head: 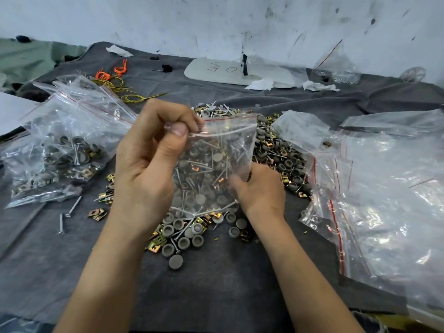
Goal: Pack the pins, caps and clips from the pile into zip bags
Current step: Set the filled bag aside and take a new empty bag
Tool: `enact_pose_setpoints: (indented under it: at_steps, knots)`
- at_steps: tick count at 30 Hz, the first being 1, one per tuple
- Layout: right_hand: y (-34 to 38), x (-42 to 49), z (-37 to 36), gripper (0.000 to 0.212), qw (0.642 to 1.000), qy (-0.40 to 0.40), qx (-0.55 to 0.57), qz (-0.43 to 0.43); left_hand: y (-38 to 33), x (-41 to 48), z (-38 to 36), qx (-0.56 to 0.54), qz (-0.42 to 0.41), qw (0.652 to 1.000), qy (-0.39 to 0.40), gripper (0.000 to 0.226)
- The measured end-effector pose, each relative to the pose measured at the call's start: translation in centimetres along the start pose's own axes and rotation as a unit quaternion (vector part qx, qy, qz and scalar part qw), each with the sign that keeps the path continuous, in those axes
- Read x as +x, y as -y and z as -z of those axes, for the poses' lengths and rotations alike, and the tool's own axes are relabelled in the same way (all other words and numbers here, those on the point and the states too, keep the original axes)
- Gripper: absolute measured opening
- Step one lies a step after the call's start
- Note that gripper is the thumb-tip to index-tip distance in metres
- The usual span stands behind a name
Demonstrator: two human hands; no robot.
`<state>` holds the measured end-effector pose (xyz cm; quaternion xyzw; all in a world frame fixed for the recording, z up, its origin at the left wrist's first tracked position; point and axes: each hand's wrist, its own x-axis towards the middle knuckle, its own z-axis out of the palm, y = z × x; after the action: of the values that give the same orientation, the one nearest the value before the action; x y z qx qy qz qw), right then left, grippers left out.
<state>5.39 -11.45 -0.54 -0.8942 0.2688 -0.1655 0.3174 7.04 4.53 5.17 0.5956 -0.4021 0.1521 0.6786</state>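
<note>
The left hand (149, 152) is pinching the zip bag (216, 164) at its top corner, thumb pressing the seal strip against curled fingers in a tight grip. The right hand (259, 188) is holding the bag's lower edge, its fingers seemingly curled behind the plastic. The part-filled bag is hanging just above the pile (276, 150) on the worktop (216, 284). Filled bags (60, 145) are lying left of the pile.
</note>
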Motion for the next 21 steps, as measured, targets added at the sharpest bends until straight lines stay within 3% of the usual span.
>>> enact_pose_setpoints:
  at_steps: [4,7,11,13,17,21]
  knots:
    - [0.0,0.2,0.3,0.019,0.996,0.02,0.084,-0.03,-0.2,-0.1,-0.1,0.005,0.004,1.0,0.004,0.026]
    - [0.1,0.0,1.4,0.019,0.987,-0.012,0.162,-0.005,-0.3,-0.1,-0.1,0.004,0.007,1.0,0.012,0.024]
    - [0.4,-0.4,6.4,0.018,0.922,-0.068,0.379,0.049,-0.8,0.2,-0.2,0.099,-0.036,0.991,0.085,0.016]
    - [0.8,-1.0,9.3,0.015,0.888,-0.092,0.434,0.122,-1.1,0.2,-0.6,0.104,-0.04,0.988,0.105,0.015]
    - [2.3,-2.9,10.8,0.009,0.868,-0.049,0.414,0.271,-1.5,0.0,-1.4,0.096,-0.043,0.985,0.134,0.014]
    - [2.5,-3.3,9.6,0.006,0.897,0.012,0.339,0.285,-1.6,0.1,-1.7,0.1,-0.052,0.983,0.148,0.014]
